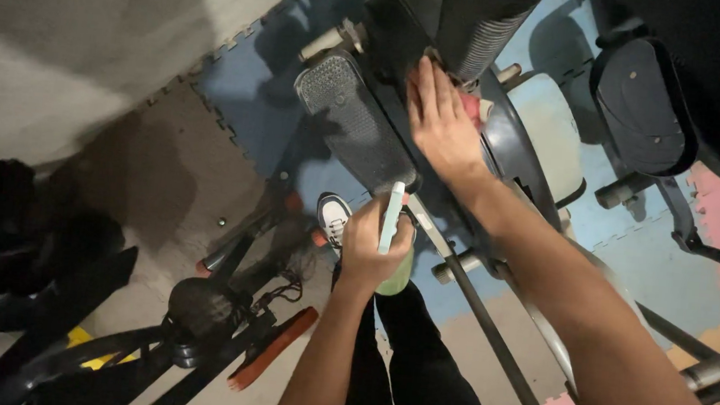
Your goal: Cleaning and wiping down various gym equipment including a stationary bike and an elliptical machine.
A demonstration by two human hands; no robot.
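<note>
Head view: left hand [371, 249] is wrapped tight around a pale green spray bottle [392, 231], near the textured foot pedal [354, 124]. Farther right, right hand [441, 123] lies flat, fingers extended, pressing a pink cloth [472, 110] against the exercise machine's dark housing [512, 146].

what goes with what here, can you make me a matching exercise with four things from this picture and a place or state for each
Things:
1. left hand
2. right hand
3. textured black pedal
4. white shoe

Places or states:
A. on the blue floor mat, just below the pedal
B. pressed flat on the machine over a pink cloth
C. wrapped around a pale green spray bottle
D. tilted, left of the hand with the cloth

Pairs: 1-C, 2-B, 3-D, 4-A
</note>
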